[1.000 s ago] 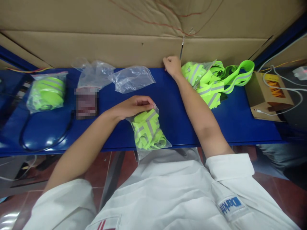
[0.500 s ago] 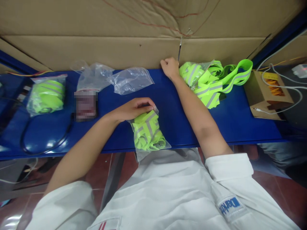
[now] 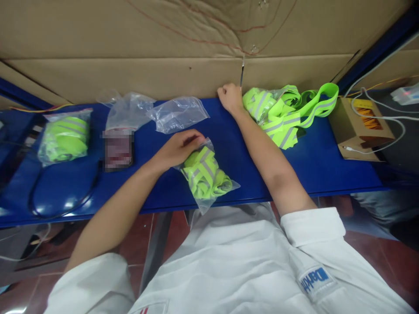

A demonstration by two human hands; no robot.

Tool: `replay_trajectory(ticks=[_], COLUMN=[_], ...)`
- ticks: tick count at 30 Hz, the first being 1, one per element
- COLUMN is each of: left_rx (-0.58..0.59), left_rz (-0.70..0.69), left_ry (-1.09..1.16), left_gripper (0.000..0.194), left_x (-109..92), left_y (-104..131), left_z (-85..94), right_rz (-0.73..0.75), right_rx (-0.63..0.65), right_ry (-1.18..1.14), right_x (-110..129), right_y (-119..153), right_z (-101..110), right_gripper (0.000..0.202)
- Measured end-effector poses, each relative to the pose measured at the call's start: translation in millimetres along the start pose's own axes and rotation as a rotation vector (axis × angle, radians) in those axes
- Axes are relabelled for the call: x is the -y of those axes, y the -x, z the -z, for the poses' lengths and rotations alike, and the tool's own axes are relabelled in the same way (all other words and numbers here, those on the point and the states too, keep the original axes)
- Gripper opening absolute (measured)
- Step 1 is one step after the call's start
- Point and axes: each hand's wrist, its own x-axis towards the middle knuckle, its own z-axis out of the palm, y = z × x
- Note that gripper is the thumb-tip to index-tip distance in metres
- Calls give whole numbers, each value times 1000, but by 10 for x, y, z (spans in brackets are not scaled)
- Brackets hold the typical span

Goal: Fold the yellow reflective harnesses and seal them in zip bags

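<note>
My left hand [image 3: 182, 148] pinches the upper end of a clear plastic bag [image 3: 205, 203] near the table's front edge. Inside the bag are folded neon-yellow reflective straps [image 3: 207, 171] with grey stripes. Farther back, my right hand [image 3: 230, 97] is curled closed beside the cardboard panel; the inside of its fingers is hidden. Just right of that hand lies a loose heap of reflective straps [image 3: 284, 115], partly in clear plastic, with one strap looping to the right.
Two clear bags [image 3: 178, 114] [image 3: 129, 109] lie at the back of the blue table [image 3: 242, 174]. Leftward are a pixelated object [image 3: 118, 149], a filled strap bag [image 3: 65, 137] and a black cable [image 3: 62, 213]. A cardboard box [image 3: 358, 131] and white cables stand right.
The lower end of the bag in my left hand has swung slightly up and to the right. My right hand stays at the back; the view has shifted a little.
</note>
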Motion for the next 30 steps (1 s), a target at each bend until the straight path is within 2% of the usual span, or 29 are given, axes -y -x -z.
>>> replay_trajectory(ticks=[3, 6, 8, 11, 14, 18, 21, 24, 27, 30], left_rx=[81, 82, 87, 107, 179, 221, 138, -13, -133, -229], left_rz=[117, 101, 86, 111, 86, 5, -35, -117, -179, -162], left_ry=[52, -119, -204, -222, -180, -142, -149, -195, -256, -292], left_gripper=[51, 46, 50, 60, 63, 59, 54, 48, 45, 42], left_x=[79, 106, 84, 27, -13, -29, -47, -107, -220, -364], left_y=[-68, -88, -72, -35, -13, 3, 12, -2, -62, -158], left_z=[75, 98, 93, 82, 76, 74, 120, 270, 523, 788], right_rz=[-9, -47, -65, -91, -97, 26, 151, 265, 442, 591], right_rx=[0, 3, 16, 61, 165, 264, 304, 325, 369, 358], right_ry=[-8, -9, 6, 64, 120, 131, 183, 314, 437, 419], right_x=[-28, -41, -8, 112, 283, 544, 728, 777, 616, 323], right_y=[-24, -43, -15, 95, 220, 343, 516, 851, 1256, 1581], right_z=[-13, -8, 15, 71, 128, 244, 442, 745, 1082, 1333], right_gripper=[35, 34, 32, 33, 26, 24, 29, 30, 34, 38])
